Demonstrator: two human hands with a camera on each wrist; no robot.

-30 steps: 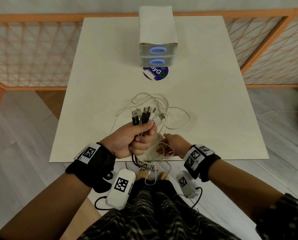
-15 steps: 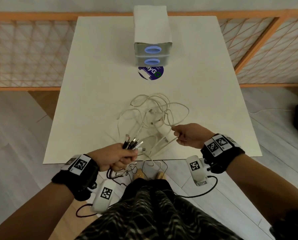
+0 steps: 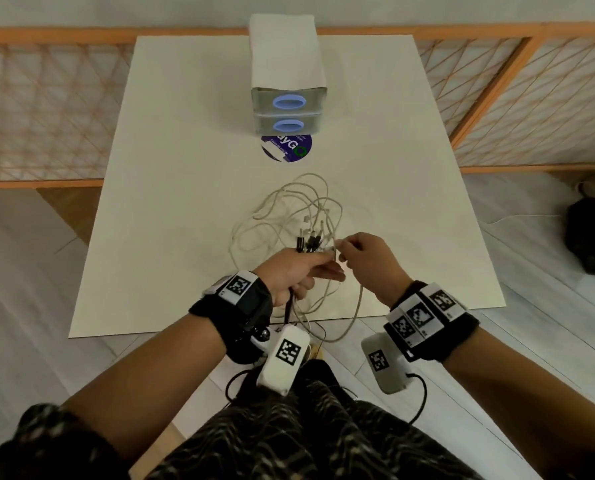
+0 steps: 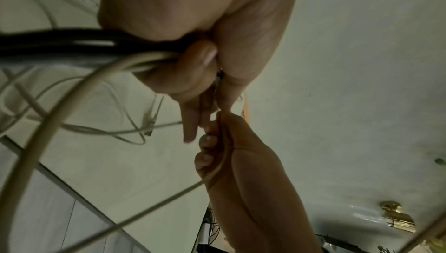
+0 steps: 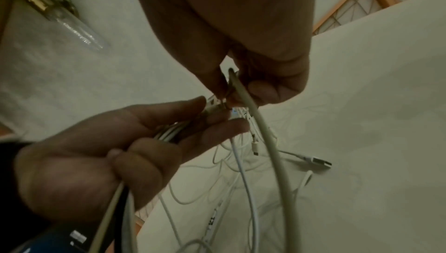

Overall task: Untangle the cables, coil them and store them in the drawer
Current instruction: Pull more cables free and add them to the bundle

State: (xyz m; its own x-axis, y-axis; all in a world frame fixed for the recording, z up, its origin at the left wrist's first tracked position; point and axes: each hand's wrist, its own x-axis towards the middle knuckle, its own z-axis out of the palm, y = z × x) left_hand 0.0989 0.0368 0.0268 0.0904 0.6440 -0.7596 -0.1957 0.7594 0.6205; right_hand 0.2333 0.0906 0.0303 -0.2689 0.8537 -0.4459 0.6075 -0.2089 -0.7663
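Note:
A tangle of white cables (image 3: 299, 216) lies on the cream table (image 3: 171, 202), with loops hanging over its near edge. My left hand (image 3: 296, 271) grips a bundle of black and white cables (image 4: 79, 51), their plug ends (image 3: 310, 240) sticking up above the fist. My right hand (image 3: 362, 254) pinches the end of one thick white cable (image 5: 260, 129) right beside those plugs, and that cable droops in a loop below both hands. A small grey drawer unit (image 3: 287, 109) with two blue-ringed drawers stands shut at the far middle of the table.
A round blue sticker (image 3: 286, 148) lies just in front of the drawer unit. An orange lattice fence (image 3: 517, 98) runs behind and beside the table. A dark bag (image 3: 593, 233) sits on the floor at the right.
My left hand has risen from the table's near edge and moved forward with its bundle. My right hand has come left to meet it, bringing the white cable end up to the plugs.

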